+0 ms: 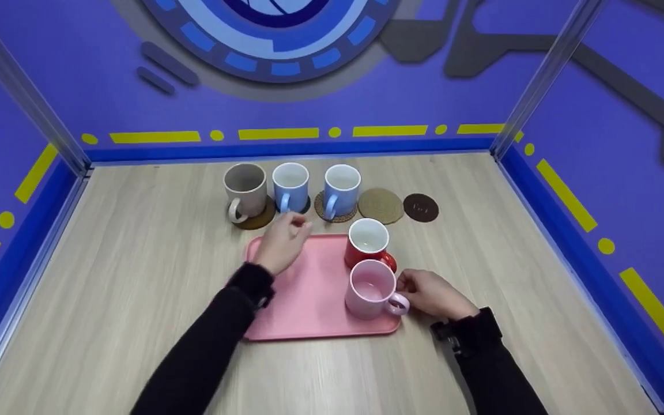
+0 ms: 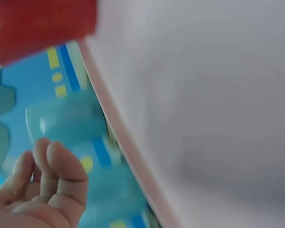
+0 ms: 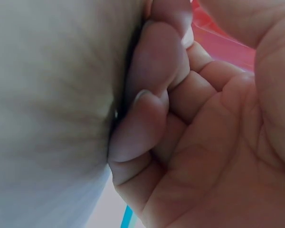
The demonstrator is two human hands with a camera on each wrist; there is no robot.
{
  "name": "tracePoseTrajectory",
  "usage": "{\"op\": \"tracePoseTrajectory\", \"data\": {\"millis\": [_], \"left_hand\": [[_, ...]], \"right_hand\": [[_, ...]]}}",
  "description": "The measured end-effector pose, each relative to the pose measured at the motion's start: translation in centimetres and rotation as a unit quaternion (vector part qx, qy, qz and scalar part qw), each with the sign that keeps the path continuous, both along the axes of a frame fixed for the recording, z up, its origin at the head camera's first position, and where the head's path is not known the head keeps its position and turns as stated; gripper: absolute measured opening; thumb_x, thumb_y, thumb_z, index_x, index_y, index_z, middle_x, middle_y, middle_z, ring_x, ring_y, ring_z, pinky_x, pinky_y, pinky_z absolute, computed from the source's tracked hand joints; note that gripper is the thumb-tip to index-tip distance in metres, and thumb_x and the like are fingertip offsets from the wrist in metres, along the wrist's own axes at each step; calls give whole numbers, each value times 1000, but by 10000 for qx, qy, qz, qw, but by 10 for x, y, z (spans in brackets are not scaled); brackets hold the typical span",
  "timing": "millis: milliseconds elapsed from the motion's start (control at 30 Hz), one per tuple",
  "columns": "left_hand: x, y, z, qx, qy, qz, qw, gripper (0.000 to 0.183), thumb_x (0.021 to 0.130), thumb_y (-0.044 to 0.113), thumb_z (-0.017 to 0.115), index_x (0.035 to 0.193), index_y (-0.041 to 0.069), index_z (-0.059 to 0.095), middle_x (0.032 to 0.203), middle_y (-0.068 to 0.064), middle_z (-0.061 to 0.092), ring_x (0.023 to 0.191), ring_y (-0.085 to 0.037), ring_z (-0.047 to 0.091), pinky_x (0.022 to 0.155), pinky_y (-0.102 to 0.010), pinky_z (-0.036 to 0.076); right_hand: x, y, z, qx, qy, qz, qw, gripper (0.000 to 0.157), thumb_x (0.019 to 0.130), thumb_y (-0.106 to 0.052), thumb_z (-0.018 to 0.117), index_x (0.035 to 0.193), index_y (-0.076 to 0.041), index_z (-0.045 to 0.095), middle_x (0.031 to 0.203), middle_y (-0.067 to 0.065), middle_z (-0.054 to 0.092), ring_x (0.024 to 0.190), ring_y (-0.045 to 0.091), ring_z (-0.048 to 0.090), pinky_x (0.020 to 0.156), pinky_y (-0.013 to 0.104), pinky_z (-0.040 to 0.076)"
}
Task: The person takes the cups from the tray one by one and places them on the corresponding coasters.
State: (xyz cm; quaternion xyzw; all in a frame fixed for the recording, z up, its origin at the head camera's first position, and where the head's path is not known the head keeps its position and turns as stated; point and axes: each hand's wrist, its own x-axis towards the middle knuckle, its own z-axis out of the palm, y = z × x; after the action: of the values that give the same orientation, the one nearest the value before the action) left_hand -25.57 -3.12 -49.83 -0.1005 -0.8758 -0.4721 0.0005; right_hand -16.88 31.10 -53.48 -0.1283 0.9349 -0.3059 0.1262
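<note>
My left hand (image 1: 283,245) hovers over the back left of the pink tray (image 1: 309,300), fingers loosely bent, nothing held. Its fingertips are close to the blue mug (image 1: 290,187) on a black coaster; whether they touch it I cannot tell. In the left wrist view the hand (image 2: 52,185) is bare of any object. My right hand (image 1: 433,293) rests beside the tray's right edge, near the handle of the pink mug (image 1: 366,305). Its bent fingers (image 3: 154,57) lie against the tabletop; the thumb tip is out of frame. A red mug (image 1: 361,253) stands behind the pink one.
A taupe mug (image 1: 251,199) stands on a brown coaster (image 1: 257,219). Another blue mug (image 1: 343,187) sits on a woven coaster (image 1: 319,202). To the right lie a tan coaster (image 1: 381,206) and a dark brown coaster (image 1: 421,207). Blue-purple walls (image 1: 286,109) enclose the wooden table (image 1: 136,259).
</note>
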Motion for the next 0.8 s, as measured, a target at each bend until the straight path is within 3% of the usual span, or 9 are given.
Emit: {"op": "tracePoseTrajectory", "data": {"millis": [167,233,333,433,567,800], "left_hand": [[37,-65,-4,-689,148,347,9969,44,106,30,66,136,-2,65,131,-23,66,123,-40,66,111,-54,51],[56,-85,-7,-987,24,487,9939,48,105,30,67,140,-4,63,130,-24,65,122,-41,65,109,-55,51],[83,-102,-12,-1400,-308,534,9882,55,106,32,67,145,-5,59,127,-25,65,118,-40,66,106,-56,52],[102,-107,-16,-1600,-497,514,9845,56,104,31,69,146,-6,59,123,-22,65,113,-37,67,103,-56,54],[112,-105,-19,-1636,-396,473,9846,54,100,22,75,143,-6,61,111,-18,66,100,-33,66,97,-55,55],[115,-100,-28,-1643,-461,308,9849,57,94,10,78,145,-7,59,125,-25,66,117,-40,68,107,-55,54]], "right_hand": [[-1,-1,-1,35,6,34,10000,11,92,-19,77,92,-14,67,78,-6,63,73,10,54,69,24,43],[-1,-1,-1,22,25,75,10000,11,92,-18,77,93,-13,67,79,-5,63,74,10,54,69,24,43],[-2,0,0,1,11,48,10000,11,92,-17,77,94,-12,68,79,-5,63,73,11,54,69,24,43],[-3,1,2,-13,6,15,10000,12,92,-18,77,94,-11,68,79,-5,63,73,11,54,68,23,44],[-4,0,1,-31,43,25,10000,12,92,-18,77,95,-11,68,80,-4,64,74,10,55,69,23,44],[0,0,2,8,9,56,10000,12,92,-17,77,96,-13,67,81,-4,65,76,10,56,70,23,45]]}}
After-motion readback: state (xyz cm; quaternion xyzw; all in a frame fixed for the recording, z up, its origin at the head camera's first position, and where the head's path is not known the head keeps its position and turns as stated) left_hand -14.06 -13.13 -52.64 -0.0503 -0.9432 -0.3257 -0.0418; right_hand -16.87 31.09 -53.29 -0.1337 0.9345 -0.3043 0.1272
